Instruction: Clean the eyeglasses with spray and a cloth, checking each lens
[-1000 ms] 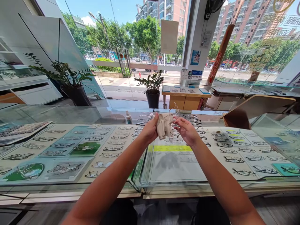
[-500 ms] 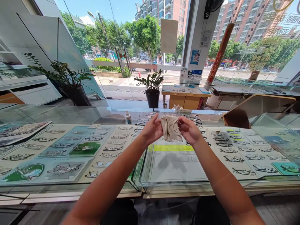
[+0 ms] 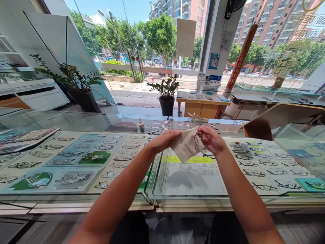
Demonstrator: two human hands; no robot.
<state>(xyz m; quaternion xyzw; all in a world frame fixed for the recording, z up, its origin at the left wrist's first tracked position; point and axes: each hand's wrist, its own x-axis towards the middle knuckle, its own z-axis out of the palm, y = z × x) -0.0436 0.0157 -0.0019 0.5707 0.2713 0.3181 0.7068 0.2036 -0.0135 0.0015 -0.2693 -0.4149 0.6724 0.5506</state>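
Note:
Above the glass counter, my left hand is closed on the left edge of a beige cleaning cloth, which hangs down in a loose fold. My right hand pinches thin-rimmed eyeglasses at the cloth's right side. One round lens stands up above the fingers; a dark rim or temple curves down in front of the cloth. Part of the frame is hidden behind my right fingers. A small white spray bottle stands on the counter to the left of my hands.
The glass display counter holds rows of eyeglasses on both sides. A brown angled board stands at right, an open magazine lies at left. A potted plant and a wooden display table are beyond.
The cloth was bunched between my hands and now hangs spread out, lower and wider. My left hand has turned palm down over its edge. The eyeglasses show more at my right hand.

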